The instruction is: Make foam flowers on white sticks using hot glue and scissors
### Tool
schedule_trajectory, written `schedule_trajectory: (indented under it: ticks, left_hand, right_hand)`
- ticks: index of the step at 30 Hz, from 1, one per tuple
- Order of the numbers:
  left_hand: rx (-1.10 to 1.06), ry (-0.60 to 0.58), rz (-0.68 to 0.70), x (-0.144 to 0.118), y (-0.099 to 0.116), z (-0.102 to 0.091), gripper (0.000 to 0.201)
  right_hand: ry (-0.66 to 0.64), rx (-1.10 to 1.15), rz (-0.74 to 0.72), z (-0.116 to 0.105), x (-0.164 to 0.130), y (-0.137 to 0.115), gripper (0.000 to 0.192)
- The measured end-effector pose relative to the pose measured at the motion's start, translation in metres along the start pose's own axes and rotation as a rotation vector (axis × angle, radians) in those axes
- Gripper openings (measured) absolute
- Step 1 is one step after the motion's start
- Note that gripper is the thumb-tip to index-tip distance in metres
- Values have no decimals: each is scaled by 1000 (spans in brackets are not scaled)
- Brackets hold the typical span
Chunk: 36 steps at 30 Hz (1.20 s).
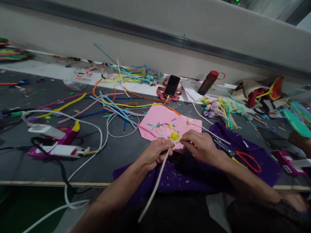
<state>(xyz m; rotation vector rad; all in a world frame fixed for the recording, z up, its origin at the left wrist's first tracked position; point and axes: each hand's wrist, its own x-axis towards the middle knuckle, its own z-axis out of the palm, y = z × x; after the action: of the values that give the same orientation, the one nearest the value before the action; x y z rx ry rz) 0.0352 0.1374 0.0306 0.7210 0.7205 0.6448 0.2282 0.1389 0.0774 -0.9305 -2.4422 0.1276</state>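
Note:
My left hand (156,151) is closed in a pinch around the upper end of a cream fuzzy stem, apparently a pipe cleaner (155,188), whose long tail slants down toward my lap. A yellow looped flower shape (174,136) shows just above those fingertips. Close beside it, my right hand (201,145) pinches its fingers on a small yellow-green piece (178,141); its exact form is too small to tell. Both hands are over the near edge of a pink sheet (157,115), where several short coloured cut pieces (159,125) and a cream-tipped stem (190,121) lie.
Red-handled scissors (247,160) rest on purple cloth (263,153) at right. Coloured pipe cleaners (121,108) spread left. Behind are a phone (172,85), a red-capped bottle (209,82) and bundled flowers (222,110). Corded magenta-and-white devices (57,142) stand left; another person's hand (300,142) appears far right.

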Motion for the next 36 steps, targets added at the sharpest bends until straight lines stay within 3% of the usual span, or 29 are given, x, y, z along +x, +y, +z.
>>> schedule_trajectory:
  ticks: [6,13,36]
  left_hand:
    - [17,31,-79,2,-1,-2,25]
    - [48,-16,-95,2,0,-1,29]
    - [78,-55,-71,1,0,-2,35]
  right_hand:
    - [-10,-78,-120,-20,4,10,10]
    - [-117,-161,-232,-18,12,7,14]
    - [-220,-306,-277,-13,15,4,26]
